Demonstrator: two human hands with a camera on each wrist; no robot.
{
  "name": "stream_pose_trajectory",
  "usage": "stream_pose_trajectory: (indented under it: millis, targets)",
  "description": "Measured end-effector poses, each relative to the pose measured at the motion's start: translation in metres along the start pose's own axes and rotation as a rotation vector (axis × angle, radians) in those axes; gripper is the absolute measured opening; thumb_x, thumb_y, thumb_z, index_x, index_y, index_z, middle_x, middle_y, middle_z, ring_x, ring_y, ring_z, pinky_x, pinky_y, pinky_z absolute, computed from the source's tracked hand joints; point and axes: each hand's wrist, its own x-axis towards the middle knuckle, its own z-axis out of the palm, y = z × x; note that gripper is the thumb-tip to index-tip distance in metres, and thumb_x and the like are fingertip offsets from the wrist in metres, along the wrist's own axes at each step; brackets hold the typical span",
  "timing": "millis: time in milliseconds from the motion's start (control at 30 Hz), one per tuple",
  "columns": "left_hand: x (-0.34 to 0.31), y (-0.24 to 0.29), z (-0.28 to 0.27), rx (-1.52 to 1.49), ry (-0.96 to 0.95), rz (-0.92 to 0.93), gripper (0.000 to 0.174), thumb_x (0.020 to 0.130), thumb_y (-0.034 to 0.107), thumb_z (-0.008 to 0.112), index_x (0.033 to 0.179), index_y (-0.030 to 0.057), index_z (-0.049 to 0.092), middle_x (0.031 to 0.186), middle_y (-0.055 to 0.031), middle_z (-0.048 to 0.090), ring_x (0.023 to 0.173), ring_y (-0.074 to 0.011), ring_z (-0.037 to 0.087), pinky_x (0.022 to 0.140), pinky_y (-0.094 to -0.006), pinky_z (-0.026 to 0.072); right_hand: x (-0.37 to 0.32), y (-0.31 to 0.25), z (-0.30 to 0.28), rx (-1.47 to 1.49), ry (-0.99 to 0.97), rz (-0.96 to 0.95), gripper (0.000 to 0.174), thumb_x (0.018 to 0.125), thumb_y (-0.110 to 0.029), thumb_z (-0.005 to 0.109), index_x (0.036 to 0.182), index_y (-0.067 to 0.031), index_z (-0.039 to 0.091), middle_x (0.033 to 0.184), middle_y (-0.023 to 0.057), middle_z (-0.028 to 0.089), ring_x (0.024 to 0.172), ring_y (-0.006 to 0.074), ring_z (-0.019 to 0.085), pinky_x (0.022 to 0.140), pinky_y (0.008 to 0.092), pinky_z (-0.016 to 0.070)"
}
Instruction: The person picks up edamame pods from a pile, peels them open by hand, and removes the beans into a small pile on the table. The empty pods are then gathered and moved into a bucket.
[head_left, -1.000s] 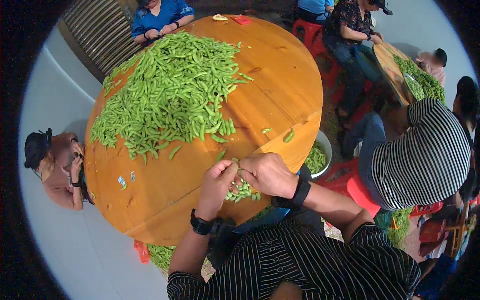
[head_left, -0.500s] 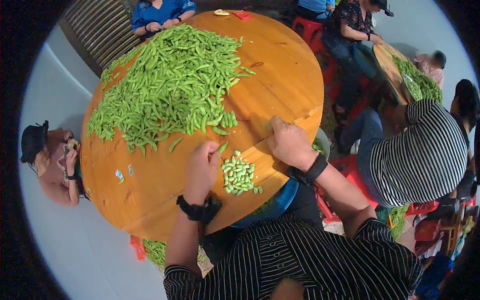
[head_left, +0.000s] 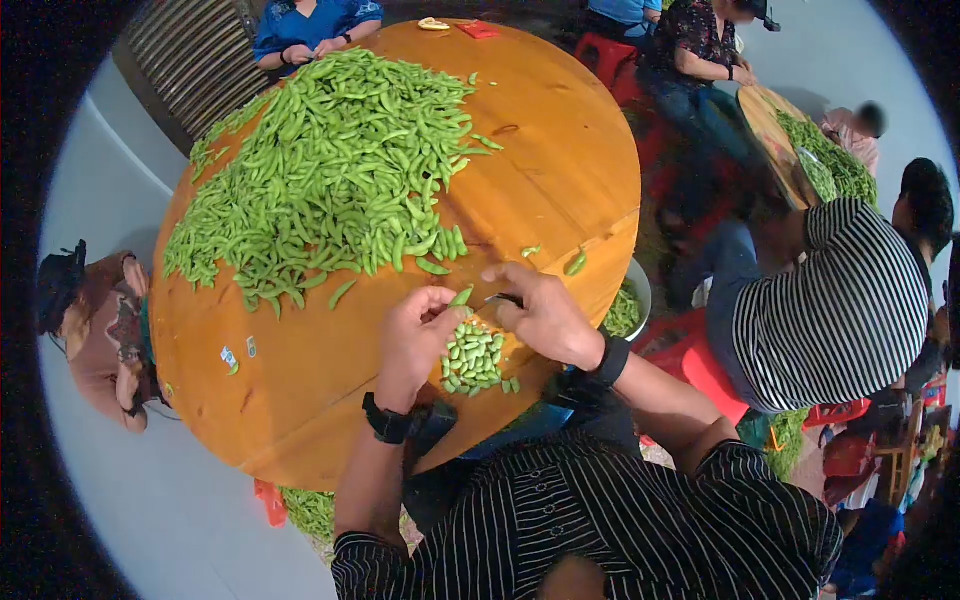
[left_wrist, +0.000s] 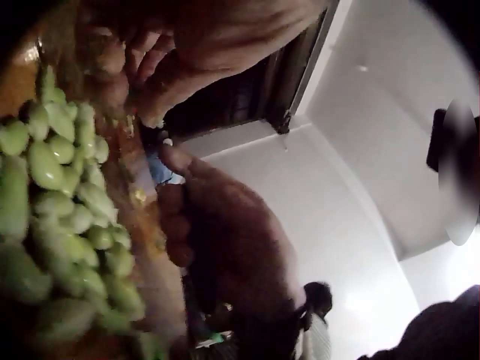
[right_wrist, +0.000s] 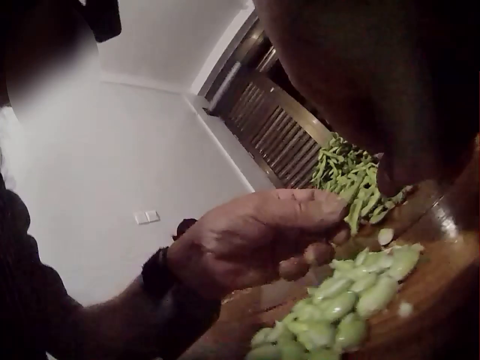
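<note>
In the head view my left hand (head_left: 415,335) pinches a green bean pod (head_left: 462,296) between thumb and forefinger, its tip pointing up and right. My right hand (head_left: 545,315) is just to the right, thumb and forefinger apart with a dark gap between them and the other fingers bent. No pod shows in that hand. Just below both hands, a small heap of shelled green beans (head_left: 472,360) lies on the round wooden table (head_left: 320,400). The right wrist view shows the left hand (right_wrist: 262,232) over these beans (right_wrist: 337,307).
A large mound of pods (head_left: 330,180) covers the table's far left. Loose pods (head_left: 575,262) lie to the right of it. A white bucket (head_left: 640,300) of pods stands beside the right edge. Other people sit around this table and another one (head_left: 780,160).
The hands were together over the beans, then drew apart, the right one swinging right with something green and blurred. It has come back near the left hand, which still pinches a pod.
</note>
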Motion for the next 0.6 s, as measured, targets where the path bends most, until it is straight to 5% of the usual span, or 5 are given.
stream_pose_trajectory:
  millis: [100,167,400,467,600]
  targets:
    - [-0.006,0.014,0.006,-0.057,0.003,-0.139,0.012,0.086,0.007,0.064,0.096,0.0031,0.061,0.075,0.0027,0.059,0.064,-0.0047,0.054,0.056,-0.0193,0.0452,0.003,-0.002,0.003,0.085,-0.05,0.011,0.023,0.083,-0.004,0.058,0.104,0.0034,0.059,0.089,0.013,0.066,0.081,0.0138,0.062,0.072,0.0291,0.0493]
    - [-0.008,0.012,0.01,-0.109,-0.006,-0.111,0.009,0.085,0.005,0.064,0.094,0.0035,0.061,0.075,0.0018,0.06,0.063,-0.0026,0.052,0.053,-0.0182,0.0442,0.006,0.004,0.006,0.164,-0.067,-0.041,0.019,0.08,-0.008,0.059,0.096,0.0013,0.061,0.08,0.0202,0.064,0.073,0.0311,0.065,0.068,0.0373,0.0508]
    - [-0.01,0.004,0.013,-0.12,0.025,-0.08,0.007,0.085,0.003,0.064,0.09,0.003,0.06,0.074,0.003,0.059,0.062,-0.0022,0.05,0.054,-0.0185,0.0426,0.009,-0.005,0.005,0.019,-0.097,-0.006,0.015,0.081,-0.008,0.058,0.092,0.001,0.061,0.076,0.0201,0.062,0.071,0.034,0.064,0.065,0.0385,0.0503]
    - [-0.011,-0.003,0.015,-0.069,0.081,0.059,0.007,0.084,0.001,0.064,0.089,0.0023,0.06,0.073,0.0025,0.058,0.061,-0.0025,0.049,0.055,-0.0189,0.0416,0.009,-0.002,0.011,-0.099,-0.037,-0.089,0.016,0.083,-0.006,0.059,0.097,0.001,0.062,0.071,0.0151,0.061,0.064,0.0161,0.061,0.061,0.03,0.048]
    - [-0.011,-0.01,0.015,0.058,0.124,0.216,0.007,0.084,0.0,0.064,0.089,0.0019,0.059,0.073,0.0016,0.058,0.061,-0.0033,0.048,0.057,-0.0197,0.0412,0.012,-0.013,0.014,-0.178,-0.011,-0.095,0.016,0.082,-0.006,0.059,0.096,0.0009,0.062,0.072,0.018,0.06,0.064,0.0182,0.062,0.061,0.0302,0.048]
